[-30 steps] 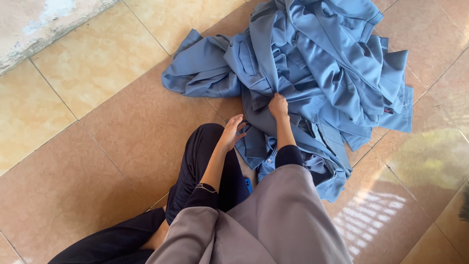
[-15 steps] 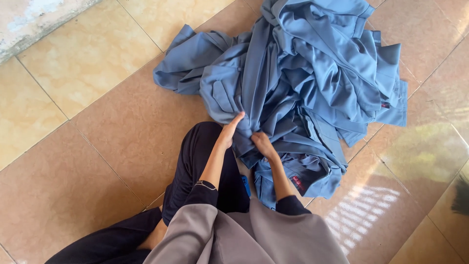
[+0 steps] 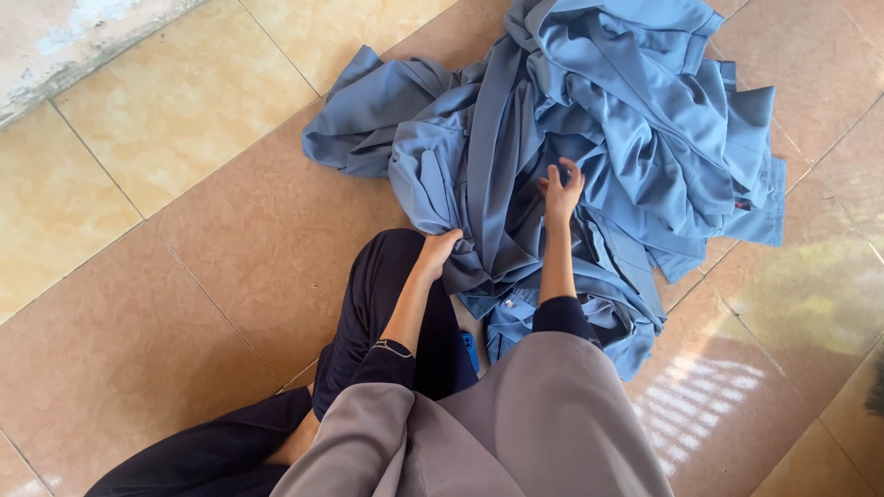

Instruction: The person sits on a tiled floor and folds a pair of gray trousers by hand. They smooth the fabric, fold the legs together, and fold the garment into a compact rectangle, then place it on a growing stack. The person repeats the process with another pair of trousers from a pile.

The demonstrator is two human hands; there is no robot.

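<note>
A big heap of blue garments [image 3: 635,120] lies crumpled on the tiled floor in front of me. My left hand [image 3: 435,250] is closed on a fold of blue cloth at the heap's near left edge, just above my bent knee in dark trousers [image 3: 382,304]. Further up the pile, my right hand [image 3: 560,191] rests with its fingers spread on the fabric near the middle. A grey cloth [image 3: 516,423] covers my lap at the bottom of the view.
The floor is large glossy tan and brown tiles [image 3: 184,276]. A pale, worn concrete strip [image 3: 83,41] runs along the top left. A small blue object [image 3: 471,352] pokes out by my leg. Sunlight glare marks the tiles at the lower right [image 3: 709,396].
My right hand has moved up from the heap's near edge to its middle. My left hand stays gripping the cloth by my knee, and the garments have shifted a little.
</note>
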